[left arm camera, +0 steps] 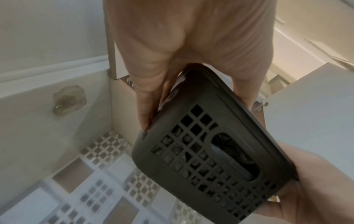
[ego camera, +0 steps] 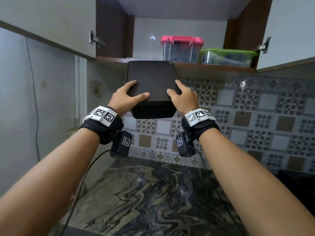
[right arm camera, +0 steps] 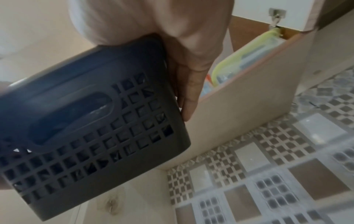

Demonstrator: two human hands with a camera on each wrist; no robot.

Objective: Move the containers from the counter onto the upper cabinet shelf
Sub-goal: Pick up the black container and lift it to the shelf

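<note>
A dark lidded basket [ego camera: 152, 86] with lattice sides is lifted in front of the upper cabinet shelf [ego camera: 213, 67], its far end at the shelf's front edge. My left hand [ego camera: 127, 97] grips its near left corner, thumb on the lid and fingers down the side. My right hand [ego camera: 183, 96] grips the near right corner the same way. The left wrist view shows the basket's lattice end [left arm camera: 208, 153] with an oval handle hole; the right wrist view shows the same end [right arm camera: 91, 125]. On the shelf stand a pink-lidded container [ego camera: 181, 48] and a green-lidded container [ego camera: 226, 57].
Both cabinet doors [ego camera: 47, 26] hang open at either side. The left part of the shelf [ego camera: 144, 55] holds nothing I can see. Below are a patterned tile backsplash [ego camera: 255, 108] and a dark marbled counter [ego camera: 150, 193]. Wrist-camera cables [ego camera: 81, 181] trail down.
</note>
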